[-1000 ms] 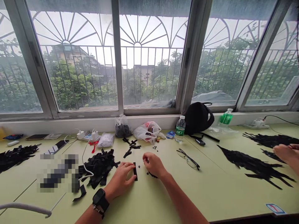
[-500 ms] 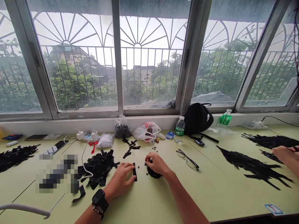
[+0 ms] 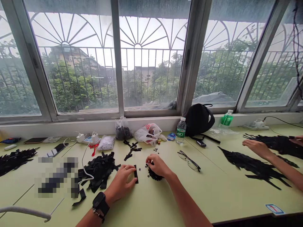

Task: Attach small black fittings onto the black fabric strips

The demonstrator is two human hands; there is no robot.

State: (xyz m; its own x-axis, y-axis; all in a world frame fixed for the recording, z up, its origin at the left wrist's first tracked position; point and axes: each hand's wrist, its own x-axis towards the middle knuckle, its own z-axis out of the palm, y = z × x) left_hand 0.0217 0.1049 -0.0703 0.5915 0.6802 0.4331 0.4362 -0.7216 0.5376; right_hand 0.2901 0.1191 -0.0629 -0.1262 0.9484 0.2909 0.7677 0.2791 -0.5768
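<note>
A short black fabric strip (image 3: 135, 174) lies on the table under the fingertips of my left hand (image 3: 120, 182), held down between forefinger and thumb. Just right of the strip sits one small black ring (image 3: 139, 169). My right hand (image 3: 158, 164) is over a pile of small black rings (image 3: 155, 175), its thumb and forefinger pinched together at the pile's left edge. Whatever is between those fingertips is too small to make out. To the left of my left hand is a heap of black strips (image 3: 99, 171).
Several strips (image 3: 132, 148) lie apart behind my hands. Eyeglasses (image 3: 189, 160), a water bottle (image 3: 181, 130) and a plastic bag (image 3: 149, 134) stand or lie farther back. A white cable (image 3: 84, 157) crosses the heap. At right, a co-worker's hand (image 3: 258, 148) is above black strips (image 3: 255, 167).
My hands have kept nearly the same pose. The co-worker's hand at right has reached farther left, over the black strips. The view has shifted slightly.
</note>
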